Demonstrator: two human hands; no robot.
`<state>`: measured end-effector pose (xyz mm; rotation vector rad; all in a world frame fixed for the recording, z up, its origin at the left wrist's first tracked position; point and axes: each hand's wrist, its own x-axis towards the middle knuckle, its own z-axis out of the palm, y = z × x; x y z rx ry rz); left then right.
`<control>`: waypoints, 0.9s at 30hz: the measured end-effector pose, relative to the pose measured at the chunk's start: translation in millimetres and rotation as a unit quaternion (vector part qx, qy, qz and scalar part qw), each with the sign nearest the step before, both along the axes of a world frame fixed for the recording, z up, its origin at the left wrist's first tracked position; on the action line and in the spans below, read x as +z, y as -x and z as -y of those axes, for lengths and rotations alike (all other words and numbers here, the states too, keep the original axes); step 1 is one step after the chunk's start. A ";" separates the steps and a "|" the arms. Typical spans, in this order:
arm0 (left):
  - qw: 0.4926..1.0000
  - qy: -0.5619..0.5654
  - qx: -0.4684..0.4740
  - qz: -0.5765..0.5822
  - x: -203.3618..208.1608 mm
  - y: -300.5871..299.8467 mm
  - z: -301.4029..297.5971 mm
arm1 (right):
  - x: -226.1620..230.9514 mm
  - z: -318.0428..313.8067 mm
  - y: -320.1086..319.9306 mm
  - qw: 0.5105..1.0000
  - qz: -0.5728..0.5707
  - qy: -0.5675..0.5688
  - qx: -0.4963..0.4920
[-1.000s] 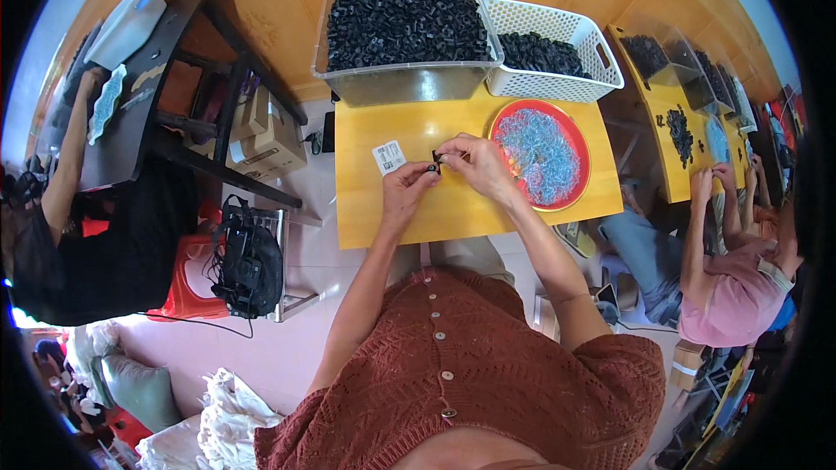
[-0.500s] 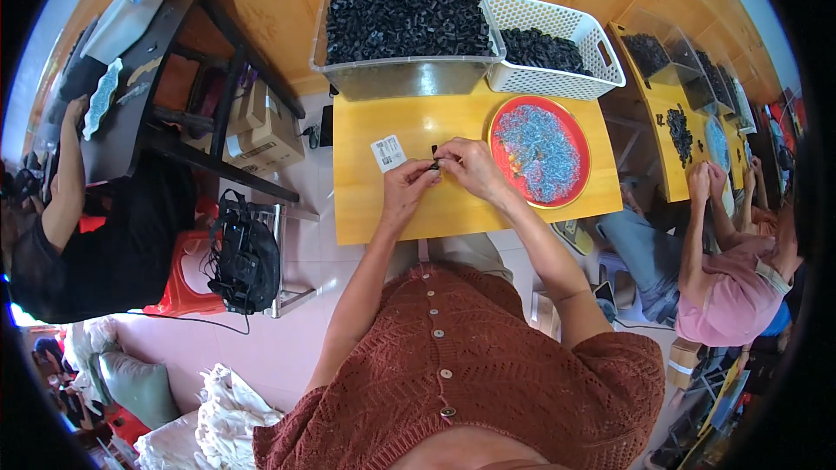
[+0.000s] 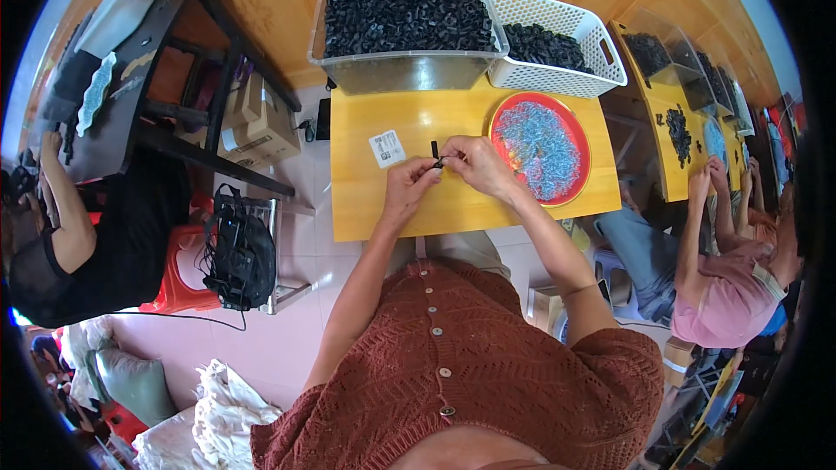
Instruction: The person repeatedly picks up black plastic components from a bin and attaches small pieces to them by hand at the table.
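Observation:
My left hand (image 3: 406,184) and my right hand (image 3: 475,163) meet over the yellow table (image 3: 374,209), fingertips pinched together around a small black plastic part (image 3: 434,149). A narrow dark end of it sticks up above the fingers; the remainder is covered by them. To the right of my right hand lies a red round tray (image 3: 584,157) with a gold rim, heaped with small shiny bluish pieces (image 3: 535,144). A white printed label card (image 3: 387,149) rests on the table, left of my hands.
A clear bin (image 3: 392,78) full of black parts stands at the table's back, beside a white perforated basket (image 3: 557,81) with more. A person in black (image 3: 96,252) sits at a dark table on the left. Another in pink (image 3: 731,296) works on the right.
The black part's narrow end now shows longer above my fingers, which stay pinched nearly in place. The person on the left has moved a hand down from the pale green wavy-edged piece.

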<state>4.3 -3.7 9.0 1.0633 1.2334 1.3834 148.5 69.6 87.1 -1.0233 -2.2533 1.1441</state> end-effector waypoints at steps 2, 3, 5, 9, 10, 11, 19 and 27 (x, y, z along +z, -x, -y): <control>1.000 0.006 -0.002 0.006 1.9 -0.3 0.4 | 1.8 -0.2 0.5 1.000 0.010 -0.018 0.009; 1.000 0.002 -0.004 0.009 2.3 -0.7 0.5 | 2.2 -0.4 0.7 0.999 0.019 -0.036 0.017; 1.000 -0.001 -0.007 0.013 2.8 -1.1 0.4 | 2.5 -0.2 2.3 0.998 0.031 -0.045 0.022; 1.000 -0.003 -0.018 -0.009 2.4 -0.2 1.0 | 0.5 -0.2 2.7 0.997 0.050 -0.051 0.035; 1.000 -0.005 -0.021 -0.013 0.5 0.1 0.8 | 0.6 -0.4 2.9 0.997 0.050 -0.051 0.036; 1.000 -0.005 -0.021 -0.012 -1.4 0.5 0.4 | 0.8 -0.7 3.1 0.996 0.060 -0.047 0.044; 0.998 0.036 -0.050 0.005 -0.9 4.3 2.2 | -7.9 -5.6 4.4 0.991 0.083 -0.051 0.096; 0.998 0.050 -0.043 -0.020 -1.3 6.0 -4.1 | -17.1 -1.7 11.8 0.986 0.102 -0.109 0.068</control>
